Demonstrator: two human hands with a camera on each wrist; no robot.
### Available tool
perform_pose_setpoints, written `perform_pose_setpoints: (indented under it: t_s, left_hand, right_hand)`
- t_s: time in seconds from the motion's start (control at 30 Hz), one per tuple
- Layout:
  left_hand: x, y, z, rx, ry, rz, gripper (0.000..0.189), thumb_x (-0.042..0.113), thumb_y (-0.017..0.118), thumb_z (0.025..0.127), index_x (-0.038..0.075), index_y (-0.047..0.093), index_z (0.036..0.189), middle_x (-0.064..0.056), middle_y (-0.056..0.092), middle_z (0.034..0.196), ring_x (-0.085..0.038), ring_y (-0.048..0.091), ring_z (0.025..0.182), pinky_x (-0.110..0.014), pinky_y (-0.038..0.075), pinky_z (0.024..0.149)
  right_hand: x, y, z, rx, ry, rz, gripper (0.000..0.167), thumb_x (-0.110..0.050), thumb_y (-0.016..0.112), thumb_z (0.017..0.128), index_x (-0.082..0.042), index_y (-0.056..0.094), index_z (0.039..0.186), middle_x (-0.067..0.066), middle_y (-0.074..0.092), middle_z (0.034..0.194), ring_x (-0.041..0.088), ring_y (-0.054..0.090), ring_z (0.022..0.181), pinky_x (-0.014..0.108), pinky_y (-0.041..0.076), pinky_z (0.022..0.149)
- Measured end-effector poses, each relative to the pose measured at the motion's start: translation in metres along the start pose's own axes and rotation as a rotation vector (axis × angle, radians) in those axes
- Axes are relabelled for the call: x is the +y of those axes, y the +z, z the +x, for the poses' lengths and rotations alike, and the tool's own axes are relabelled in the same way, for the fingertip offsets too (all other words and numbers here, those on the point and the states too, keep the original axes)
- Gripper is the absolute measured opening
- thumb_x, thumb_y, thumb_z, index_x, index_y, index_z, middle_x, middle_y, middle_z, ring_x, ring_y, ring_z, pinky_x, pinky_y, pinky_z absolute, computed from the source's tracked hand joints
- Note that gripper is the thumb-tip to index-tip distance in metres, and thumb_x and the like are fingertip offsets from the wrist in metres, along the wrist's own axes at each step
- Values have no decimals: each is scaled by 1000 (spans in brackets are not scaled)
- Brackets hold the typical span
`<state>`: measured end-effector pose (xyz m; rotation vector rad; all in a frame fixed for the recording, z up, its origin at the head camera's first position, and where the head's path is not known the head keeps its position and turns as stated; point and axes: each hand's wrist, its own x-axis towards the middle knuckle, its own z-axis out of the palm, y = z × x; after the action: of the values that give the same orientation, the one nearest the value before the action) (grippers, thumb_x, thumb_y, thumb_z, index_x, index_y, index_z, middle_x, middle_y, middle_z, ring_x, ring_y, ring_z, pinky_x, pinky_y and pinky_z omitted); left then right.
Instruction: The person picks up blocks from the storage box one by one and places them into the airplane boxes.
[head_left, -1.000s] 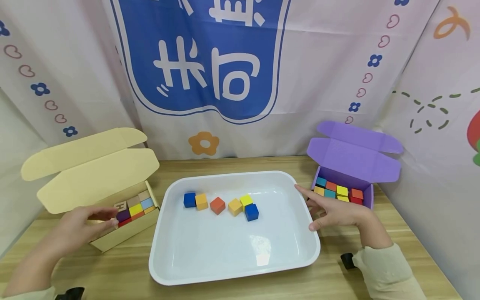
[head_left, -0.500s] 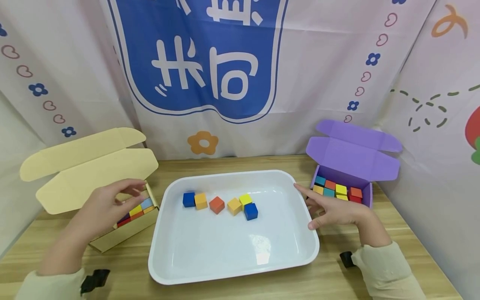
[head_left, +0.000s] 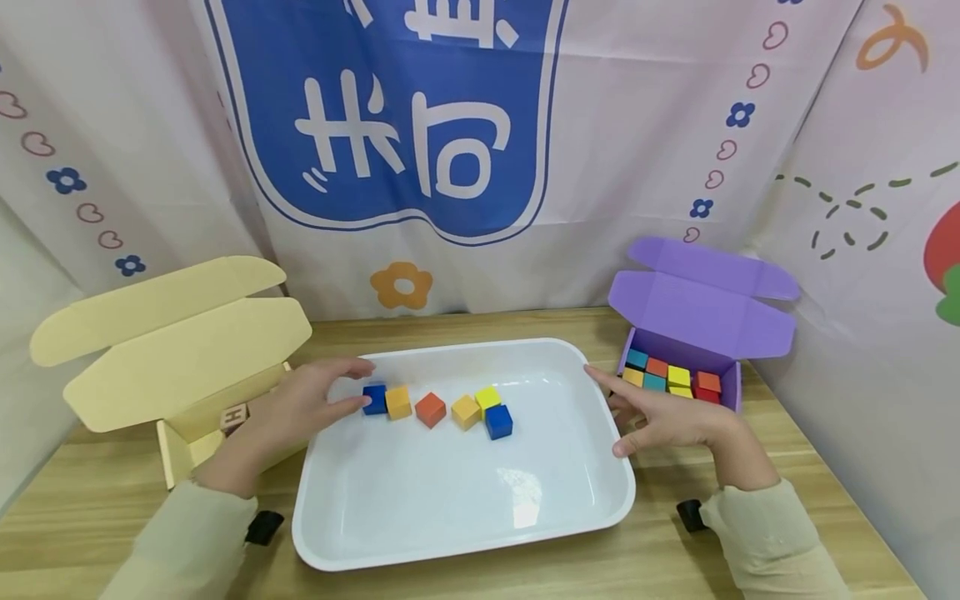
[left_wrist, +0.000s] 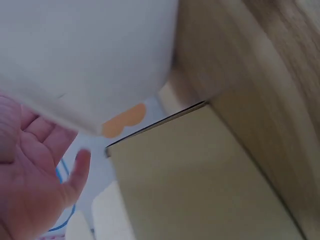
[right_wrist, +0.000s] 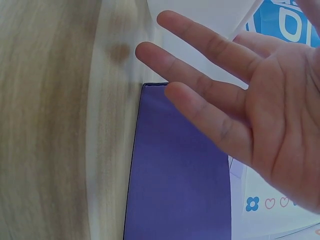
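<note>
My left hand (head_left: 300, 408) reaches over the left rim of a white tray (head_left: 420, 500). Its spread thumb and index finger stand at the leftmost blue cube (head_left: 378, 400); contact is not certain. To its right lie an orange-yellow cube (head_left: 399, 402), a red-orange cube (head_left: 431, 410), another orange-yellow cube (head_left: 466, 412), a yellow cube (head_left: 488, 397) and a second blue cube (head_left: 498, 422). My right hand (head_left: 667, 421) is at the tray's right side, index fingertip at the rim, fingers extended; the right wrist view shows its spread fingers (right_wrist: 200, 80) holding nothing.
A pale yellow box (head_left: 176, 450) with its lid raised stands left, partly hidden by my left arm; a lettered wooden cube (head_left: 233, 417) shows inside. A purple box (head_left: 733, 383) with several coloured cubes stands open at right. A printed cloth (head_left: 585, 167) hangs behind.
My left hand has moved right, from over the yellow box to the tray's left rim near the blue cube. The right hand and the cubes in the tray keep their places.
</note>
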<state>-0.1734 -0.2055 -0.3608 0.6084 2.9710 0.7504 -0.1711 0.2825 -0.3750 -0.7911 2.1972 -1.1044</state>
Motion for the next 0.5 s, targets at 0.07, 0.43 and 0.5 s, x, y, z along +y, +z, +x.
perform_pose_setpoints:
  t_s: [0.07, 0.43, 0.5]
  left_hand:
    - [-3, 5, 4, 8, 11, 30, 41, 22, 73, 91, 9, 64, 130, -9, 67, 128, -33, 61, 122, -61, 40, 105]
    - [-3, 22, 16, -82, 9, 155, 48, 24, 80, 85, 14, 63, 129, -8, 68, 125, -34, 62, 117, -73, 26, 96]
    - [-2, 23, 17, -96, -5, 150, 49, 24, 81, 84, 14, 63, 128, -7, 69, 122, -32, 63, 114, -72, 27, 95]
  right_hand:
    - [0, 0, 0, 2, 0, -4, 106, -21, 75, 89, -14, -3, 161, 22, 48, 141, 36, 55, 122, 49, 49, 96]
    - [1, -1, -1, 7, 12, -13, 107, -22, 76, 88, -16, -2, 161, 21, 49, 140, 35, 55, 121, 44, 50, 95]
    - [1, -1, -1, 9, 10, -14, 107, -22, 75, 88, -16, -2, 161, 21, 49, 140, 35, 56, 121, 43, 50, 94]
